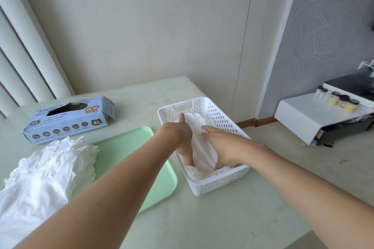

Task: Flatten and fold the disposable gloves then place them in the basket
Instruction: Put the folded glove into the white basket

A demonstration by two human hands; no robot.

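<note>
A white perforated basket stands on the table right of centre, with white gloves lying in its bottom. Both my hands reach into it and hold a folded white glove between them. My left hand grips the glove's left edge, thumb stretched toward the basket's far handle and fingers down inside. My right hand grips its right edge, thumb lying on top and fingers tucked below. A heap of loose white gloves lies at the left, partly on a pale green tray.
A blue glove box marked XL lies at the back left, its top torn open. The wall runs behind the table, vertical blinds at far left. A white side unit with several small jars stands off the table to the right.
</note>
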